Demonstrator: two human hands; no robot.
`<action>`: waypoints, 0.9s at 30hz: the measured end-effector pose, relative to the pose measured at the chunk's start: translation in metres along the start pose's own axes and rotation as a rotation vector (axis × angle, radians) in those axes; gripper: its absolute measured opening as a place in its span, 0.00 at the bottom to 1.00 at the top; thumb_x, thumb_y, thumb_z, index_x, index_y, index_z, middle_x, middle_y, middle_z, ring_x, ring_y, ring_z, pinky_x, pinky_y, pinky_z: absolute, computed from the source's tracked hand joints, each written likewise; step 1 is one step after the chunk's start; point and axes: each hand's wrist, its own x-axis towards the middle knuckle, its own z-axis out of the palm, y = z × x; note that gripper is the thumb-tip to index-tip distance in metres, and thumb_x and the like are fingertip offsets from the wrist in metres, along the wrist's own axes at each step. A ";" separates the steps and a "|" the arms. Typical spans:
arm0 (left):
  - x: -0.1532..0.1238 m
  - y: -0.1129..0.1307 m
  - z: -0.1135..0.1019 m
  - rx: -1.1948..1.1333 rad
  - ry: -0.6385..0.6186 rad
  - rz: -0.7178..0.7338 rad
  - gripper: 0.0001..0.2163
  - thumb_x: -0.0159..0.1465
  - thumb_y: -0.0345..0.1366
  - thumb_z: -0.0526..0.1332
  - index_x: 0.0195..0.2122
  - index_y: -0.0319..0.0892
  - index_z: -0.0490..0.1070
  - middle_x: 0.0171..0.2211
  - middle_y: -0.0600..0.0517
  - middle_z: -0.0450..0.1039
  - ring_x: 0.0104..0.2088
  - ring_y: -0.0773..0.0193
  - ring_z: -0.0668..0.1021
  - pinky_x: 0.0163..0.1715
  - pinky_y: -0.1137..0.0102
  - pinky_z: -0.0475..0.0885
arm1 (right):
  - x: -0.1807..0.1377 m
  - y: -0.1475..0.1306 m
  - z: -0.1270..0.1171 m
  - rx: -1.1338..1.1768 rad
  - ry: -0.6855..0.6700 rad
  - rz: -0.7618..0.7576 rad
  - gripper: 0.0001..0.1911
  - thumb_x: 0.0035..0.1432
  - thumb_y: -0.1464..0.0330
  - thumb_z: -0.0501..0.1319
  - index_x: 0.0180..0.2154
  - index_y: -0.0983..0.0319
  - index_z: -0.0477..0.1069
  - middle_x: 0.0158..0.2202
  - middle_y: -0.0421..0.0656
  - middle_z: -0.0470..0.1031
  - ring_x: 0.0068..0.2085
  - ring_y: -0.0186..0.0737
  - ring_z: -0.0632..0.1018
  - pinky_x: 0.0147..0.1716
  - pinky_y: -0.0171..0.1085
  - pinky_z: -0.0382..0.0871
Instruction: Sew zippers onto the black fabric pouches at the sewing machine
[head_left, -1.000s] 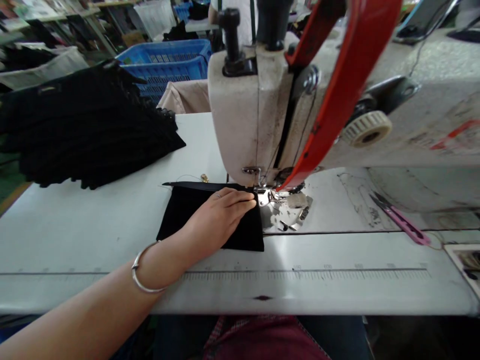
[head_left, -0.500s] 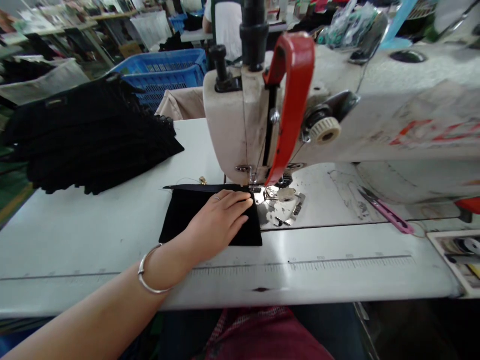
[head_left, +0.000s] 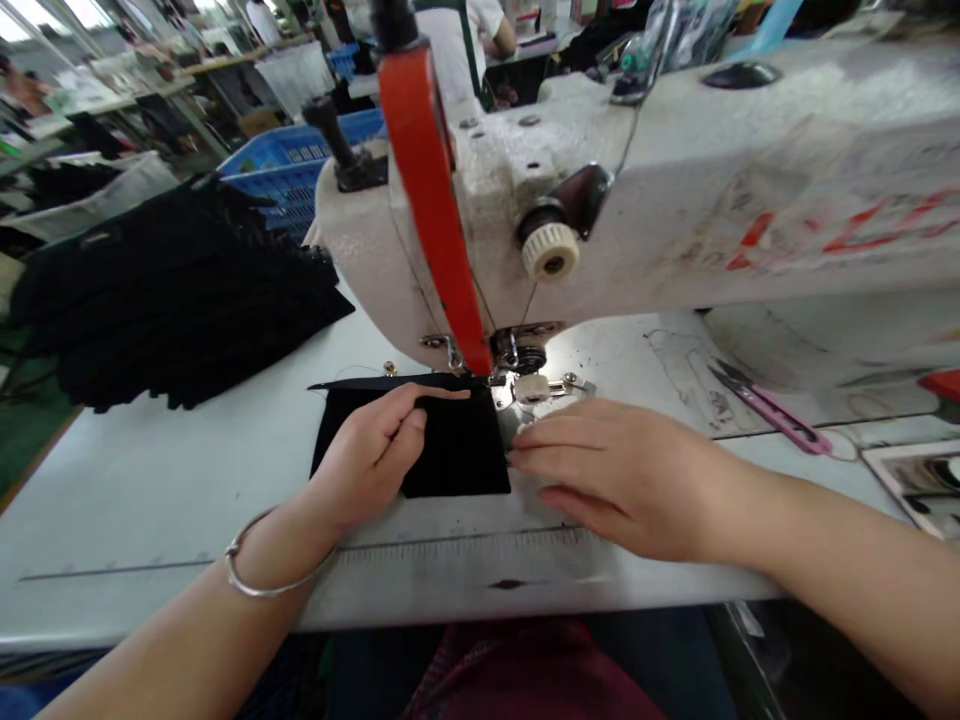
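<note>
A black fabric piece (head_left: 457, 455) lies flat on the sewing machine table, its upper edge under the presser foot area of the sewing machine (head_left: 630, 200). A narrow black strip (head_left: 352, 383) runs along that edge and sticks out to the left. My left hand (head_left: 379, 445) rests on the fabric, index finger stretched toward the needle area, thumb and other fingers curled in and holding the cloth down. Beside the fabric's right edge is my right hand (head_left: 611, 470), fingers stretched out and fingertips at the edge. Whether they touch the cloth is unclear.
Pink-handled thread snips (head_left: 772, 408) lie right of the machine head. A pile of black garments (head_left: 165, 300) covers the table's left back, with a blue basket (head_left: 277, 175) behind. A ruler scale (head_left: 457, 545) marks the front. Another person (head_left: 457, 50) sits beyond the machine.
My right hand has come in from the right to the fabric's edge. My left hand has drawn back leftward, curling all but the index finger. The camera view has shifted.
</note>
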 end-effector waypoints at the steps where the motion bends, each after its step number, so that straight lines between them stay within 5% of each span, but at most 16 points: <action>1: -0.001 0.000 0.002 0.027 0.013 0.019 0.16 0.69 0.30 0.47 0.54 0.42 0.69 0.51 0.50 0.75 0.52 0.61 0.76 0.55 0.64 0.72 | 0.010 0.001 0.011 -0.016 -0.030 -0.037 0.13 0.67 0.68 0.55 0.49 0.62 0.72 0.49 0.46 0.75 0.50 0.42 0.74 0.52 0.44 0.69; 5: -0.006 0.002 0.017 0.160 -0.034 0.186 0.17 0.64 0.26 0.51 0.54 0.40 0.67 0.52 0.47 0.73 0.55 0.58 0.74 0.58 0.60 0.69 | 0.030 0.005 0.039 -0.053 -0.063 -0.104 0.10 0.64 0.71 0.55 0.42 0.64 0.74 0.45 0.49 0.75 0.52 0.45 0.72 0.51 0.45 0.68; 11: -0.007 0.006 0.031 0.331 -0.143 0.233 0.30 0.55 0.26 0.61 0.60 0.39 0.62 0.60 0.41 0.64 0.60 0.47 0.66 0.60 0.49 0.65 | 0.028 0.009 0.032 -0.069 0.116 0.025 0.11 0.63 0.70 0.53 0.33 0.62 0.73 0.36 0.45 0.75 0.38 0.42 0.73 0.40 0.43 0.68; 13: -0.008 0.005 0.030 0.326 -0.170 0.239 0.30 0.55 0.27 0.61 0.61 0.39 0.62 0.61 0.42 0.62 0.61 0.48 0.64 0.61 0.50 0.64 | 0.032 0.014 0.030 -0.137 0.189 0.151 0.11 0.63 0.72 0.52 0.35 0.63 0.73 0.38 0.47 0.75 0.39 0.44 0.73 0.43 0.44 0.67; 16: -0.007 0.003 0.029 0.308 -0.188 0.250 0.29 0.56 0.27 0.61 0.61 0.38 0.63 0.61 0.42 0.62 0.61 0.49 0.64 0.62 0.51 0.63 | 0.040 0.021 0.031 -0.188 0.121 0.272 0.08 0.62 0.72 0.53 0.37 0.64 0.71 0.45 0.51 0.74 0.47 0.49 0.73 0.47 0.46 0.67; 22: 0.001 0.002 0.029 0.263 -0.155 0.240 0.28 0.54 0.26 0.61 0.59 0.39 0.66 0.59 0.43 0.65 0.59 0.50 0.67 0.60 0.51 0.66 | 0.044 0.028 0.030 -0.224 0.038 0.263 0.08 0.61 0.72 0.53 0.34 0.63 0.71 0.43 0.52 0.75 0.49 0.52 0.73 0.49 0.49 0.67; 27: 0.004 0.000 0.029 0.255 -0.139 0.264 0.27 0.54 0.27 0.60 0.57 0.38 0.67 0.58 0.43 0.66 0.58 0.48 0.67 0.60 0.50 0.65 | 0.044 0.030 0.035 -0.232 0.098 0.262 0.10 0.60 0.71 0.54 0.30 0.63 0.71 0.42 0.53 0.75 0.50 0.54 0.72 0.48 0.50 0.67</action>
